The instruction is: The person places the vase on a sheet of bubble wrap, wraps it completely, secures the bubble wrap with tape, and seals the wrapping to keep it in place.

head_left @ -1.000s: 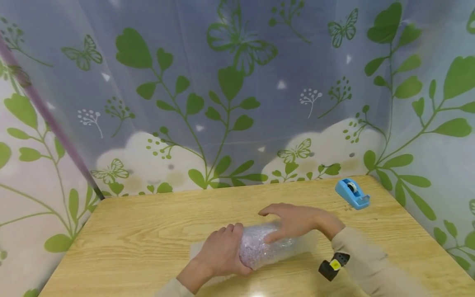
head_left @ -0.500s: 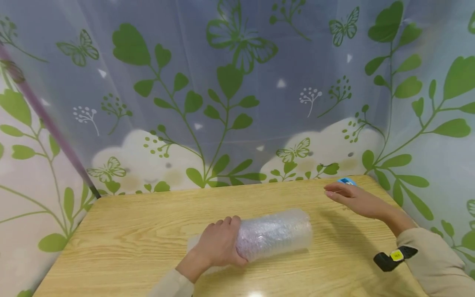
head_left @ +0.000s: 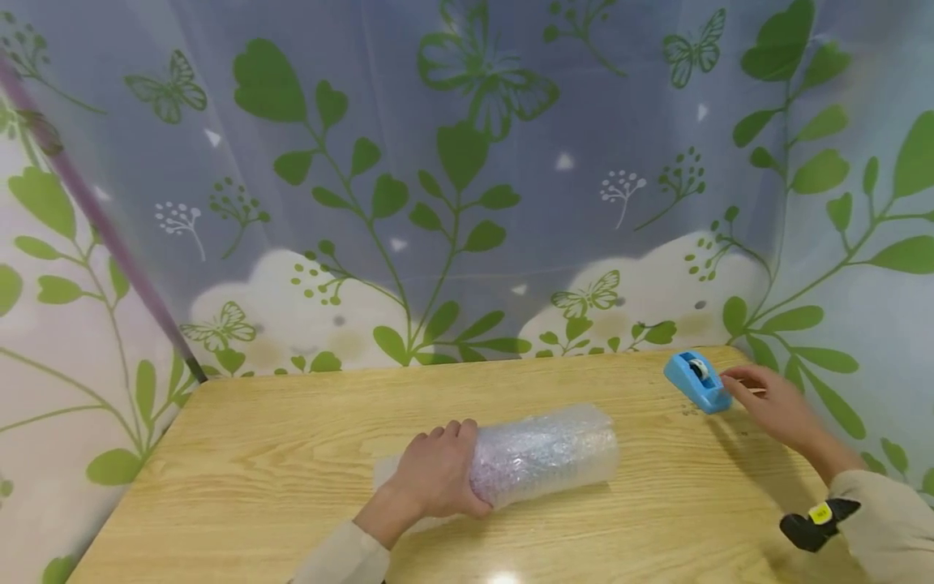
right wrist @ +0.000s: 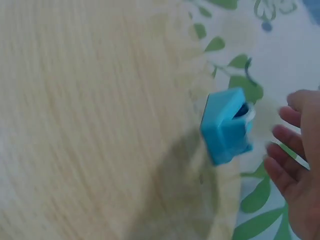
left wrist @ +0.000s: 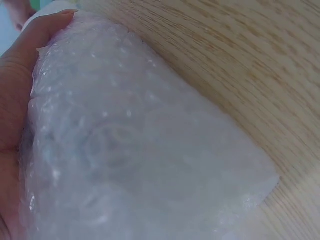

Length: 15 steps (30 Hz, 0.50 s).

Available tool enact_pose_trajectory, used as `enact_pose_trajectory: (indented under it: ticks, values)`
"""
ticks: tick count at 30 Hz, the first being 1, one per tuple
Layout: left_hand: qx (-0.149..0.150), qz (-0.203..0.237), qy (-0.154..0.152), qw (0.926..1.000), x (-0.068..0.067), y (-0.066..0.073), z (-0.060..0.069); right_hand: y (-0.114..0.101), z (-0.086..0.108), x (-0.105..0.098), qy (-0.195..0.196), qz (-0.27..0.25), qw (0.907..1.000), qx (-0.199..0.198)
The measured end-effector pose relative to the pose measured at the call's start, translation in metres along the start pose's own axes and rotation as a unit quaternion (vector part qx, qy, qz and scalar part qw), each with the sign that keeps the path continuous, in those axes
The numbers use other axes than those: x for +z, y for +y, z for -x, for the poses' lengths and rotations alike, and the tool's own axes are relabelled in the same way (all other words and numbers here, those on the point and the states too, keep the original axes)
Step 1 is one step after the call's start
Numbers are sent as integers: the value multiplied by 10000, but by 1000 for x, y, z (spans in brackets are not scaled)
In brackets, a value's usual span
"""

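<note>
A roll of bubble wrap lies on the wooden table, wrapped round something pale purple that is mostly hidden. My left hand grips its left end from above, thumb on the near side. In the left wrist view the bubble wrap fills most of the picture, with a loose flap spreading over the table. At the far right, my right hand is beside the front end of a blue tape dispenser, fingers loosely bent. The right wrist view has the tape dispenser a little apart from the fingers.
The wooden table ends at a patterned curtain behind and at the sides. A purple pole slants down to the back left corner. A black band with a yellow label sits on the right wrist.
My right hand has left the bubble wrap roll and moved right to the tape dispenser, passing in front of it. The left hand has kept its grip on the roll.
</note>
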<state>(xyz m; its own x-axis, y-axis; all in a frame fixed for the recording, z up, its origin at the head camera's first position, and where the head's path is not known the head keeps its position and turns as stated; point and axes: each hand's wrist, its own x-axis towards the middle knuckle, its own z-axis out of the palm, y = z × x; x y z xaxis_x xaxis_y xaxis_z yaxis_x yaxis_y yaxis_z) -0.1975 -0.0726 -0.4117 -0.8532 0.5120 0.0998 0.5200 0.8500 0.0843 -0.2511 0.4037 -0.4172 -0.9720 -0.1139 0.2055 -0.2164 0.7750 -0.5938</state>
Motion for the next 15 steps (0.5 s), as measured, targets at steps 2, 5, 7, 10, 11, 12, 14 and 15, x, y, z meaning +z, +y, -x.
enact_pose_trajectory:
  ticks: [2,5,7,10,11,12,14,15]
  values:
    - [-30,-12,-4,10000,1,0,0,8,1,0,106,60,9998,174]
    - [-76,1,-3,10000,1,0,0,18,4,0,201,79,9986,486]
    - [-95,10,-1,10000,2,0,0,22,5,1,222,121,9972,708]
    - [-129,40,-43,9999,2,0,0,29,7,3,160,142,9951,963]
    - [-133,42,-45,9999,2,0,0,30,7,3,94,162,9943,1047]
    - [-132,35,-46,9999,2,0,0,31,7,3,-12,174,9935,1126]
    - [-131,16,-38,9999,2,1,0,32,7,3,-181,156,9919,1245]
    - [-126,2,-25,9999,2,1,1,32,7,3,-256,147,9909,1313]
